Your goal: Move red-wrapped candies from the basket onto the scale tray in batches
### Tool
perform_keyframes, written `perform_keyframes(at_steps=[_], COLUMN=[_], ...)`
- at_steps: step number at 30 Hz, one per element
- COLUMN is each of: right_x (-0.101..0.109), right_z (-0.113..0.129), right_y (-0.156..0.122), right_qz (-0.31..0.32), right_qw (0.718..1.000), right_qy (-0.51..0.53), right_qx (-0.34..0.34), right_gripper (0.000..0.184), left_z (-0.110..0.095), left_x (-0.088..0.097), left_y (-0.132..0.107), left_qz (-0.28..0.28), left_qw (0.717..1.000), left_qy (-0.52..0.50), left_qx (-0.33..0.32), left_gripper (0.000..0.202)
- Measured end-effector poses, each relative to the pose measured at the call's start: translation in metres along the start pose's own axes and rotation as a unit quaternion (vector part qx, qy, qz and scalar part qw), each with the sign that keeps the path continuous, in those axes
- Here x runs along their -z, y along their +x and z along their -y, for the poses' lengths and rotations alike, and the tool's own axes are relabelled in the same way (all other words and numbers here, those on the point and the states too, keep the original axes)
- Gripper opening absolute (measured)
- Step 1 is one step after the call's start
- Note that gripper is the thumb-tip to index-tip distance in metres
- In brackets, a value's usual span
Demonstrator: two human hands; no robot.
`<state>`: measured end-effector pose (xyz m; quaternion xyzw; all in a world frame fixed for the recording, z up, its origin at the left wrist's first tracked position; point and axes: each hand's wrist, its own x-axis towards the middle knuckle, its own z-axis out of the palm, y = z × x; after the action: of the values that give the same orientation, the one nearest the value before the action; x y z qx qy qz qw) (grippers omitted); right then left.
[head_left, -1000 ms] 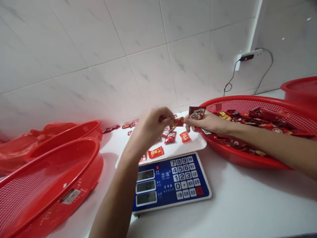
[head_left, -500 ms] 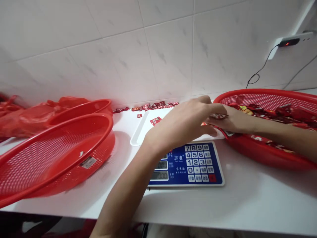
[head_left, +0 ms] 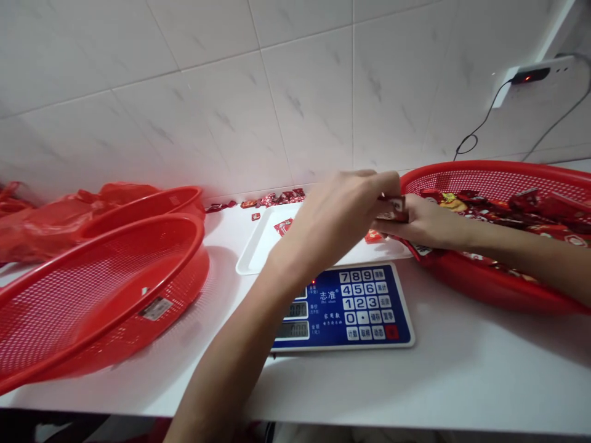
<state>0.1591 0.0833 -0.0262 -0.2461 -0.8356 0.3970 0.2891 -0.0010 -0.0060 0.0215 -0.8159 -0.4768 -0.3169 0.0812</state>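
Note:
My left hand [head_left: 341, 215] reaches over the white scale tray [head_left: 258, 249], its fingers pinched on a red snack packet [head_left: 391, 209]. My right hand [head_left: 427, 224] rests on the rim of the red basket [head_left: 484, 283] and grips the same bundle of red packets from the other side. The two hands meet at the tray's right end. A loose red packet [head_left: 282, 226] lies on the tray, and another [head_left: 373, 236] shows under my hands. The blue scale keypad [head_left: 355, 307] sits just below them.
The right basket holds several red snack packets [head_left: 521, 206]. Two stacked red baskets [head_left: 92, 289] and red plastic bags [head_left: 41, 215] sit at the left. More packets [head_left: 272, 199] lie along the tiled wall. A wall socket with a plugged cable [head_left: 526, 77] is at the upper right.
My left hand has moved right across the tray to meet my right hand at the basket rim. The view has shifted, so the scale and baskets sit differently in frame.

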Motion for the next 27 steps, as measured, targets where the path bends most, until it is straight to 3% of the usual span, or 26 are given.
perform_keyframes(at_steps=[3, 5, 8, 11, 13, 20, 27], right_x=[0.005, 0.009, 0.014, 0.015, 0.014, 0.012, 0.013], right_z=[-0.003, -0.003, 0.0, 0.006, 0.009, 0.007, 0.002], right_y=[0.001, 0.002, 0.004, 0.004, 0.004, 0.004, 0.004], right_qz=[-0.016, -0.058, -0.141, -0.183, -0.195, -0.219, -0.217], right_qw=[0.999, 0.998, 0.989, 0.98, 0.977, 0.972, 0.973], right_qy=[0.02, 0.02, 0.034, 0.057, 0.061, 0.042, 0.039], right_qx=[0.02, 0.021, -0.014, -0.046, -0.057, -0.072, -0.067], right_gripper=[0.023, 0.021, 0.016, 0.012, 0.009, 0.006, 0.011], left_z=[0.015, 0.034, 0.063, 0.074, 0.067, 0.023, 0.021], left_x=[0.019, 0.03, 0.035, 0.031, 0.033, 0.06, 0.059], left_y=[-0.001, -0.003, -0.008, -0.01, -0.01, -0.016, -0.017], left_qz=[-0.086, -0.111, -0.067, -0.027, -0.045, -0.206, -0.229], left_qw=[0.995, 0.99, 0.99, 0.99, 0.99, 0.976, 0.972], left_qy=[0.042, 0.044, 0.02, -0.02, -0.047, -0.049, -0.028], left_qx=[0.028, 0.069, 0.122, 0.14, 0.126, 0.047, 0.041], left_gripper=[0.011, 0.009, 0.007, 0.006, 0.007, 0.003, 0.006])
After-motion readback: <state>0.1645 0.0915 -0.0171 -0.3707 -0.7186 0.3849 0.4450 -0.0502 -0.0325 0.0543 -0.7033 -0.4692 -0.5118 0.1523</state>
